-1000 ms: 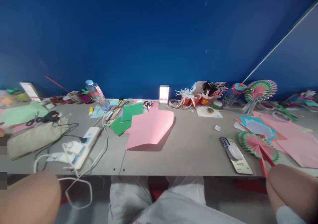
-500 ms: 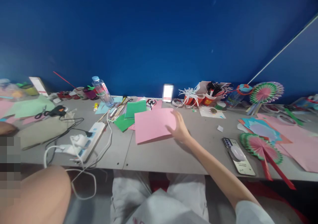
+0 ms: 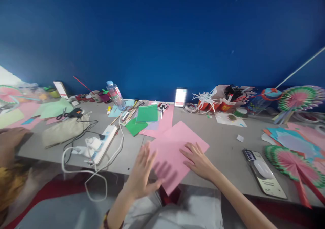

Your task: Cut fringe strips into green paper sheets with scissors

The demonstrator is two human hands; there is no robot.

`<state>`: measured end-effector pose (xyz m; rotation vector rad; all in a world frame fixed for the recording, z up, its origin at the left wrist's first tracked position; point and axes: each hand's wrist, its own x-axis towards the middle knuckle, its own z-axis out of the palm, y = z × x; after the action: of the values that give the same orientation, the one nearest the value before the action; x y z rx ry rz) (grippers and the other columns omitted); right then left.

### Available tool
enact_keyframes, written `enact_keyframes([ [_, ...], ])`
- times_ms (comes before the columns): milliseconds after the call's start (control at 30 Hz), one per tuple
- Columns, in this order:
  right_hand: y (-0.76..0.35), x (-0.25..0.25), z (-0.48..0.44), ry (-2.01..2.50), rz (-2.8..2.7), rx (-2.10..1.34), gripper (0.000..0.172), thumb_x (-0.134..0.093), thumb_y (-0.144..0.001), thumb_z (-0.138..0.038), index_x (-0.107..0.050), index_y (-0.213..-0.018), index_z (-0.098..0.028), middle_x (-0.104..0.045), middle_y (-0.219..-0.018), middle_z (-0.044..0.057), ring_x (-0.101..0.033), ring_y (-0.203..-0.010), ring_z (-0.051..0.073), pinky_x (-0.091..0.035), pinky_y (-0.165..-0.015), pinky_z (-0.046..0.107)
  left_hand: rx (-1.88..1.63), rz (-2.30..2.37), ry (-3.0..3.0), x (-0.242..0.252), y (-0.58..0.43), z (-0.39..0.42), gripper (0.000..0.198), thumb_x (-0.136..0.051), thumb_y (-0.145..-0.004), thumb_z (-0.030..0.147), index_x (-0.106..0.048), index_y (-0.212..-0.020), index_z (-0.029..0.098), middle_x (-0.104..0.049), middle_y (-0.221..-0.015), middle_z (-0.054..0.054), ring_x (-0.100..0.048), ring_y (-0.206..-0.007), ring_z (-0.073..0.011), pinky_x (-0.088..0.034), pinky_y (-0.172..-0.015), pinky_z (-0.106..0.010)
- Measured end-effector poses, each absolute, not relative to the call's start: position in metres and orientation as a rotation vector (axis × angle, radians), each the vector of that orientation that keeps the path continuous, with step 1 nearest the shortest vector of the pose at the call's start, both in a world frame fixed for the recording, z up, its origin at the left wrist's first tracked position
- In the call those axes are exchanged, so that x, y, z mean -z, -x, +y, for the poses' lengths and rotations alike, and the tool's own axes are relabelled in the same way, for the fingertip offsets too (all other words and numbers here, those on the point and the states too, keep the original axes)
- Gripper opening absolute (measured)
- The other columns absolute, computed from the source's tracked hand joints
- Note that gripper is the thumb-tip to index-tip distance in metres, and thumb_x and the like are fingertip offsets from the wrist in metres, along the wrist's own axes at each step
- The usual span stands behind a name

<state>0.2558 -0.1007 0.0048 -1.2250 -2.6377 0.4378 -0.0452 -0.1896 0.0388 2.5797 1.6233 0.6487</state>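
Note:
A square sheet of pink paper (image 3: 175, 137) lies turned cornerwise before me, one corner jutting past the table's front edge. My right hand (image 3: 199, 159) rests on its right part with the fingers spread flat. Over the left edge of the sheet hovers my left hand (image 3: 142, 173), fingers stretched and thumb apart, casting a shadow on the paper; it holds nothing. Behind the sheet lie another pink paper (image 3: 166, 120), a stack of green paper (image 3: 147, 114) and scissors (image 3: 163, 108).
A white power strip (image 3: 105, 144) with looping cables lies left. Another person's hand (image 3: 12, 139) is at the far left. A phone (image 3: 274, 186) bearing a white mouse (image 3: 262, 169) and a pink-green paper fan (image 3: 291, 161) lie right. A bottle (image 3: 116, 95) and red cups (image 3: 227, 105) stand along the wall.
My left hand has come into view beside the pink paper. The sheet has moved closer to me and turned cornerwise; my right hand now lies flat on it. The camera view has shifted left.

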Motion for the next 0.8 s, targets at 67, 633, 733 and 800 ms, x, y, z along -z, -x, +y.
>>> enact_keyframes([
  [67, -0.269, -0.004, -0.113, 1.201, -2.638, -0.433, 0.046, -0.040, -0.095, -0.028, -0.043, -0.140, -0.035, -0.042, -0.144, 0.005, -0.029, -0.138, 0.026, -0.012, -0.115, 0.058, -0.523, 1.505, -2.684, -0.020, 0.044, -0.198, 0.089, -0.060, -0.075, 0.061, -0.028, -0.147, 0.019, -0.032, -0.150, -0.015, -0.027, -0.138, -0.0357, -0.029, -0.109, -0.052],
  [633, -0.280, 0.018, -0.214, 1.478, -2.284, -0.666, 0.084, -0.037, -0.068, 0.002, -0.036, -0.144, -0.033, -0.026, -0.154, 0.003, -0.018, -0.143, 0.028, -0.022, -0.112, 0.060, -0.807, 1.463, -2.708, -0.020, 0.021, -0.199, 0.030, -0.046, -0.088, 0.010, -0.063, -0.109, 0.024, -0.067, -0.091, -0.004, -0.060, -0.083, -0.0181, -0.049, -0.078, -0.034],
  [733, -0.282, 0.010, -0.216, 1.432, -2.147, -0.890, 0.077, -0.044, -0.069, -0.002, -0.043, -0.140, -0.031, -0.028, -0.153, 0.004, -0.019, -0.143, 0.028, -0.027, -0.112, 0.055, -0.812, 1.416, -2.709, -0.025, 0.012, -0.200, 0.030, -0.044, -0.089, 0.010, -0.064, -0.108, 0.023, -0.067, -0.088, -0.004, -0.060, -0.081, -0.0179, -0.049, -0.079, -0.034],
  [800, -0.282, 0.003, -0.213, 1.359, -2.004, -0.995, 0.055, -0.049, -0.074, -0.007, -0.060, -0.124, -0.028, -0.040, -0.147, 0.007, -0.030, -0.139, 0.027, -0.029, -0.111, 0.052, -0.815, 1.355, -2.683, -0.030, 0.009, -0.203, 0.029, -0.044, -0.089, 0.010, -0.064, -0.106, 0.023, -0.067, -0.086, -0.004, -0.061, -0.079, -0.0176, -0.050, -0.077, -0.033],
])
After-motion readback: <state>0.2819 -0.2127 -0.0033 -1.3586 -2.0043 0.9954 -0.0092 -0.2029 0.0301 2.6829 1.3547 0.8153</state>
